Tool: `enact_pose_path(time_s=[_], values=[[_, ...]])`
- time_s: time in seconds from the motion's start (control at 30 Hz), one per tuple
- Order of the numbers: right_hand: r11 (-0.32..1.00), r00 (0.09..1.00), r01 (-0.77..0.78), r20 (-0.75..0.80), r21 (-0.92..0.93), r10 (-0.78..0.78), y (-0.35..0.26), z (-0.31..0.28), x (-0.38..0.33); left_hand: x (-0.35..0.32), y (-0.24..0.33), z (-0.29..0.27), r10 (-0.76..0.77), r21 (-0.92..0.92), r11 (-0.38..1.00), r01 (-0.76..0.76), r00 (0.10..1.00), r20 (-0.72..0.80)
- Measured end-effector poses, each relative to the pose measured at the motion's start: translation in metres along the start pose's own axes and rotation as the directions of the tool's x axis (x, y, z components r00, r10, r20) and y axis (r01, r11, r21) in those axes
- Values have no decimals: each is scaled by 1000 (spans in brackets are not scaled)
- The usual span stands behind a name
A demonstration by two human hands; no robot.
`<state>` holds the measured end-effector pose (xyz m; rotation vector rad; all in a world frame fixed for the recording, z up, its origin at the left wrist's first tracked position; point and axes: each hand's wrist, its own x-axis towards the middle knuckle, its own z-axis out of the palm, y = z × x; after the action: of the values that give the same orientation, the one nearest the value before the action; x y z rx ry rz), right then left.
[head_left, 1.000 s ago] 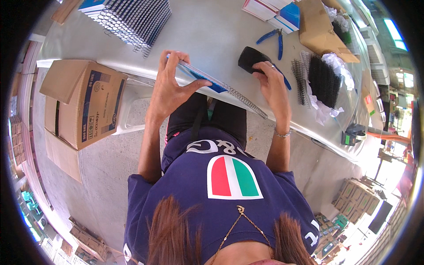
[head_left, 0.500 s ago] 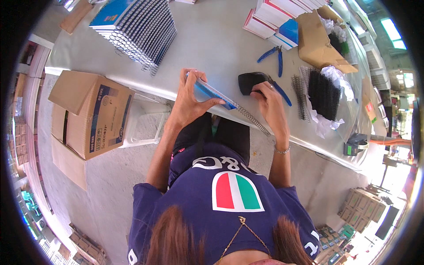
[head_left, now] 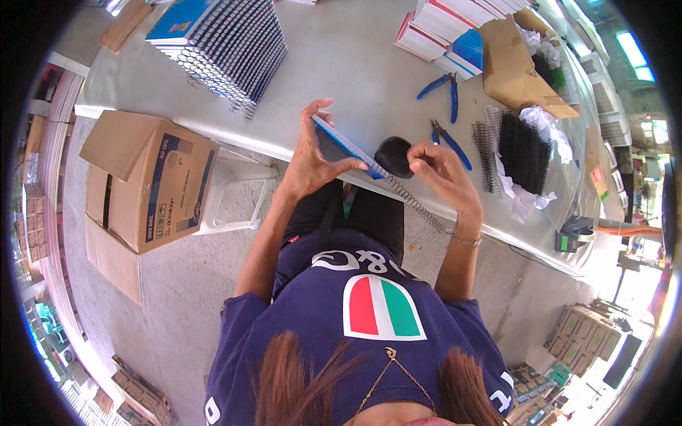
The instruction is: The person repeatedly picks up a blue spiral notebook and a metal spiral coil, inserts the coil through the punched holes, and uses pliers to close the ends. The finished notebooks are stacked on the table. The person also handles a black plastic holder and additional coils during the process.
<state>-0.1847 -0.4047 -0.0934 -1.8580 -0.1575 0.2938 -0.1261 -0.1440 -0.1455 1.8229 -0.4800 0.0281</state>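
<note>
My left hand (head_left: 312,153) grips a thin blue-covered notebook (head_left: 348,148), seen nearly edge-on, fingers behind it and thumb along its near side. From the notebook's lower right end a dark wire spiral coil (head_left: 419,204) trails down over the table edge toward my right wrist. My right hand (head_left: 444,170) is closed, its bent fingers at the edge of a rounded black piece (head_left: 393,157) that they seem to pinch; its kind is unclear. This piece sits close to the notebook's end, just above the coil. The fingertips are partly hidden.
Finished spiral notebooks (head_left: 227,53) stand stacked at far left. Blue-handled cutters (head_left: 455,145) and a second pair (head_left: 447,92) lie right of centre, near loose black coils (head_left: 522,149). An open carton (head_left: 153,181) rests on a white stool (head_left: 238,192). Book stacks (head_left: 444,35) stand far right.
My right hand has shifted down and right, and the black piece has swung lower, nearer the notebook's end. The notebook has tipped more edge-on as my left fingers shifted.
</note>
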Motion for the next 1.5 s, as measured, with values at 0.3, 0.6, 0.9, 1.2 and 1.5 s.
enact_pose_path(time_s=[0.3,0.6,0.9,1.2,1.5], values=[[882,961,244,20,404,-275,13,-6,-9,2,1,1,-1,-20,1000,1,1000,1],[996,994,68,-90,60,-63,-10,8,-12,3,1,-1,-44,-112,992,50,998,51],[996,990,84,-117,6,-83,-12,4,-18,1,0,11,-36,-102,994,49,992,124],[897,974,222,-123,381,-189,8,9,-20,4,-4,7,-44,-366,923,120,977,208],[948,990,108,-121,301,-74,5,15,-16,4,1,2,-38,-434,889,148,967,252]])
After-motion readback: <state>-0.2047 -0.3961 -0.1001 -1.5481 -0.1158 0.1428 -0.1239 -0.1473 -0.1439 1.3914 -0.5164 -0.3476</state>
